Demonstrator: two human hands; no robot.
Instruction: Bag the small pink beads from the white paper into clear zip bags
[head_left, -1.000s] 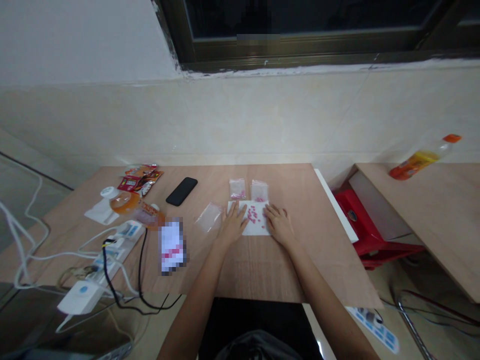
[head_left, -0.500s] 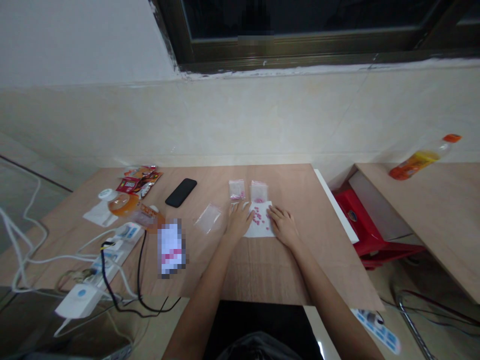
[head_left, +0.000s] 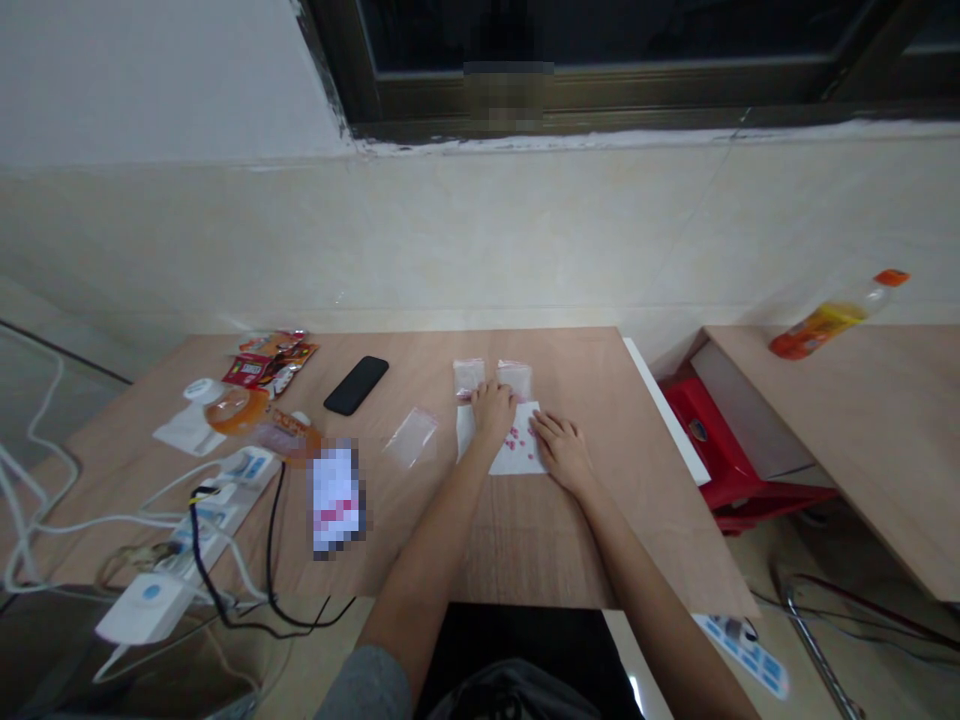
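A white sheet of paper (head_left: 517, 463) lies on the wooden table with several small pink pieces (head_left: 513, 437) scattered over it, too small to name. My left hand (head_left: 493, 412) reaches across the paper's upper left part. Its fingers are stretched forward to the lower edges of two small clear bags, and no held thing shows. Those are the left bag (head_left: 469, 374) and the right bag (head_left: 516, 376), side by side beyond the paper. At the paper's right edge, my right hand (head_left: 564, 450) rests open with its fingers extended.
A clear flat bag (head_left: 411, 438) and a black phone (head_left: 357, 385) lie to the left. Farther left are an orange drink bottle (head_left: 259, 418), red snack packets (head_left: 271, 362), a blurred-out bright rectangle (head_left: 337, 500) and a power strip (head_left: 225, 507) with cables. A red stool (head_left: 712, 440) stands at right.
My left hand has moved right and forward over the paper, covering some pink pieces and uncovering the paper's left side. My right hand has stayed at the paper's right edge.
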